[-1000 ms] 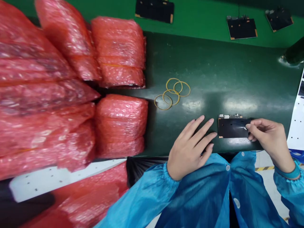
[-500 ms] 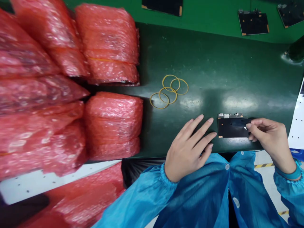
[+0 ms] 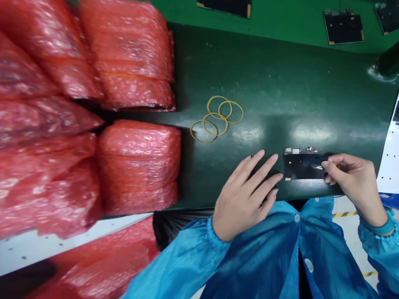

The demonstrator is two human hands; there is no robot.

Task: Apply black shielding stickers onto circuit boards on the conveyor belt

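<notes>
Your right hand [image 3: 352,185] pinches the right end of a black rectangular circuit board [image 3: 302,166], with thumb and fingertips closed on it in a narrow grip. The board lies flat on a dark green mat [image 3: 264,79], close to the mat's near edge and right of centre. It has small metal components along its far edge and orange marks at its corners.

Your left hand [image 3: 246,197] rests palm down and open, fingers spread, holding nothing. Its fingertips sit just beside the board's left edge; no contact shows.

Four yellow rubber bands [image 3: 216,118] overlap loosely mid-mat, well apart from both hands. Red bubble-wrap bundles [image 3: 137,166] pile along the mat's left edge and spill past it. Beyond the mat's far edge, on a bright green bench [image 3: 280,18], lie more black boards [image 3: 343,27]. A white perforated panel [image 3: 389,166] meets the mat's right edge, and a dark green object [image 3: 388,62] sits at its far right corner. Your blue smock sleeves [image 3: 177,257] enter from below, with a teal wrist strap [image 3: 375,228] on your right wrist.
</notes>
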